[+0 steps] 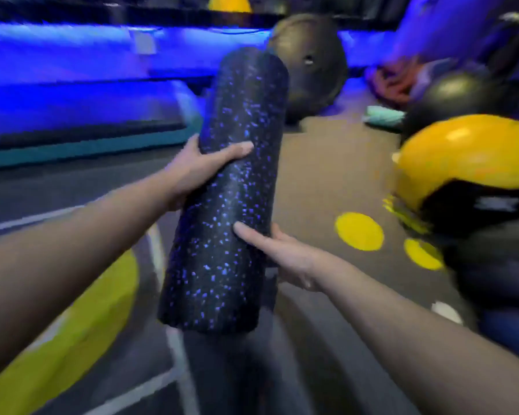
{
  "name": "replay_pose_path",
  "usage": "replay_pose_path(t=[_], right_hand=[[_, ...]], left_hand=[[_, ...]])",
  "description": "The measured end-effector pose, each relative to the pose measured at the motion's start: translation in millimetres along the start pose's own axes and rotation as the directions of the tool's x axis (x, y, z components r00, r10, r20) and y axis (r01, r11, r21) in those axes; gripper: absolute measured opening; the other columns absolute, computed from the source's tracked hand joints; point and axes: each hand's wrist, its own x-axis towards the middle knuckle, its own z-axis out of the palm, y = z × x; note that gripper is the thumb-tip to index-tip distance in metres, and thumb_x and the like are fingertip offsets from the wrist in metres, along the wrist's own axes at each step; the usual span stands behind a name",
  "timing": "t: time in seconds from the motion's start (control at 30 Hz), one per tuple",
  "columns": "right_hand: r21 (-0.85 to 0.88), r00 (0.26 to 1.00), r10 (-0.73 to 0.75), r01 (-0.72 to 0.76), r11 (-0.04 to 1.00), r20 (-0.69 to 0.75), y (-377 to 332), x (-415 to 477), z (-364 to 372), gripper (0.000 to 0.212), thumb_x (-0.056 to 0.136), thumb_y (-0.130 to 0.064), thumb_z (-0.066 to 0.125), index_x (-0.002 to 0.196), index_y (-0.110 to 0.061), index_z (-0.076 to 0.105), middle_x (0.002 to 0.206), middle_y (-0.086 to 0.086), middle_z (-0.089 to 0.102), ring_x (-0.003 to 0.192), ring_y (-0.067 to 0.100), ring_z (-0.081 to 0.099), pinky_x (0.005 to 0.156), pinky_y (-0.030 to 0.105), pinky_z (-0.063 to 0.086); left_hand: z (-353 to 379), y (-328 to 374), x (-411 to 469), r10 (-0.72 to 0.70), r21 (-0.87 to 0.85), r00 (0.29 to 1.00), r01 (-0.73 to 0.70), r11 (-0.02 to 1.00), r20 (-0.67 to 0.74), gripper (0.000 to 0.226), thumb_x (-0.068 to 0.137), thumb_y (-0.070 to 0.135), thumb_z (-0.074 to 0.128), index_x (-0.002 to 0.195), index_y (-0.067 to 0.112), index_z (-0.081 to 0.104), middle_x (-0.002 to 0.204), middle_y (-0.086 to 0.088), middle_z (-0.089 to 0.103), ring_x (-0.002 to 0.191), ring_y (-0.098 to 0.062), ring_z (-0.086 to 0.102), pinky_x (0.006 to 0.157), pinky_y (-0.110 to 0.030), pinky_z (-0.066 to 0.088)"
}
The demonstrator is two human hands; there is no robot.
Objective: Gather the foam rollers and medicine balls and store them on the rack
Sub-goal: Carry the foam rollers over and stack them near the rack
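While medicine balls sit on the gym floor around them, a person holds a black, blue-flecked foam roller (225, 190) nearly upright and clear of the ground, its top tipped slightly away. Left hand (192, 172) clasps the upper middle, thumb laid across the front and fingers wrapped out of sight behind; right hand (285, 256) grips lower down on the opposite side, thumb pressed to the foam. The staggered two-handed hold appears meant to steady the long cylinder for carrying, though no rack can be made out in the blurred view. Below, the dark floor (321, 175) bears pale lines, a broad yellow-green marking (72, 333) and round yellow spots (359, 231). A long ledge (72, 70) at left glows under blue light. One large black ball (312, 67) sits behind the roller's top; a yellow-and-black ball (468, 154) and a second dark ball (453, 97) crowd the right edge, apparently yet to be collected. A small teal item (384, 115) nearby is too blurred to identify.
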Motion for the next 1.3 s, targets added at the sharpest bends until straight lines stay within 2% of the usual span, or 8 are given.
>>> replay_pose_path(t=[0.2, 0.4, 0.53, 0.67, 0.93, 1.03, 1.17, 1.3], right_hand=[[0.360, 0.833, -0.074, 0.315, 0.879, -0.548, 66, -159, -226, 0.120, 0.048, -0.060, 0.091, 0.148, -0.027, 0.035, 0.132, -0.008, 0.065, 0.111, 0.011, 0.068, 0.099, 0.036, 0.055], [0.337, 0.595, 0.053, 0.376, 0.863, -0.802, 104, -259, -384, 0.151, 0.030, -0.080, 0.083, 0.157, -0.036, 0.014, 0.146, -0.004, 0.055, 0.130, 0.023, 0.056, 0.110, 0.046, 0.044], [0.264, 0.425, 0.120, 0.299, 0.917, -0.897, 133, -317, -480, 0.147, 0.021, -0.094, 0.071, 0.149, -0.030, 0.039, 0.133, 0.000, 0.064, 0.120, 0.026, 0.062, 0.103, 0.050, 0.048], [0.118, 0.452, 0.048, 0.128, 0.985, -0.891, 168, -396, -564, 0.099, 0.068, -0.072, 0.074, 0.140, -0.006, 0.056, 0.140, 0.014, 0.061, 0.125, 0.031, 0.061, 0.106, 0.041, 0.049], [0.128, 0.298, 0.208, -0.265, 0.956, -0.932, 248, -380, -569, 0.055, 0.092, -0.039, 0.056, 0.145, -0.025, 0.051, 0.158, 0.010, 0.038, 0.137, 0.046, 0.041, 0.114, 0.053, 0.035], [0.124, 0.248, 0.207, -0.314, 0.941, -0.946, 245, -376, -572, 0.052, 0.094, -0.037, 0.054, 0.145, -0.025, 0.052, 0.153, 0.009, 0.044, 0.138, 0.043, 0.041, 0.114, 0.050, 0.036], [0.145, 0.184, 0.202, -0.283, 0.948, -0.962, 241, -380, -561, 0.045, 0.096, -0.034, 0.053, 0.140, -0.026, 0.058, 0.144, 0.009, 0.057, 0.132, 0.034, 0.053, 0.111, 0.039, 0.043], [0.194, -0.147, 0.191, -0.005, 0.981, -0.970, 237, -406, -547, 0.027, 0.094, -0.030, 0.058, 0.109, -0.021, 0.078, 0.112, -0.001, 0.076, 0.109, 0.021, 0.067, 0.098, 0.031, 0.050]], left_hand=[[293, 92, -47, 0.227, -0.039, 0.928, -0.226, 0.973, 0.295, 0.070, 0.080, 0.070, 0.069, 0.142, 0.045, 0.047, 0.132, 0.019, 0.066, 0.119, -0.006, 0.065, 0.104, -0.035, 0.047], [482, 152, -117, 0.204, -0.018, 0.889, -0.216, 0.976, 0.409, 0.024, 0.100, 0.038, 0.059, 0.123, 0.046, 0.057, 0.103, 0.023, 0.075, 0.092, 0.004, 0.072, 0.070, -0.014, 0.055], [577, 194, -141, 0.182, 0.032, 0.900, -0.212, 0.977, 0.396, 0.038, 0.095, 0.056, 0.059, 0.125, 0.034, 0.068, 0.118, 0.014, 0.074, 0.108, -0.006, 0.070, 0.096, -0.032, 0.054], [672, 210, -179, 0.020, 0.045, 0.822, -0.056, 0.997, 0.570, 0.042, 0.100, 0.054, 0.051, 0.116, 0.024, 0.075, 0.107, -0.002, 0.079, 0.098, -0.019, 0.076, 0.074, -0.029, 0.062], [765, 169, -162, 0.119, 0.241, 0.802, -0.312, 0.919, 0.586, 0.032, 0.099, 0.017, 0.053, 0.125, 0.018, 0.073, 0.125, 0.000, 0.071, 0.100, -0.015, 0.067, 0.072, -0.012, 0.050], [772, 158, -142, 0.224, 0.358, 0.782, -0.494, 0.793, 0.582, 0.041, 0.087, 0.037, 0.048, 0.116, 0.026, 0.075, 0.120, -0.001, 0.074, 0.111, -0.024, 0.067, 0.097, -0.035, 0.054], [779, 152, -116, 0.171, 0.245, 0.849, -0.328, 0.913, 0.499, 0.029, 0.076, 0.036, 0.053, 0.089, 0.024, 0.076, 0.091, -0.006, 0.077, 0.089, -0.032, 0.071, 0.086, -0.045, 0.059], [802, 168, -110, 0.080, -0.056, 0.892, -0.061, 0.997, 0.445, 0.033, 0.068, 0.033, 0.048, 0.082, 0.017, 0.072, 0.097, -0.014, 0.076, 0.096, -0.040, 0.070, 0.088, -0.050, 0.059]])
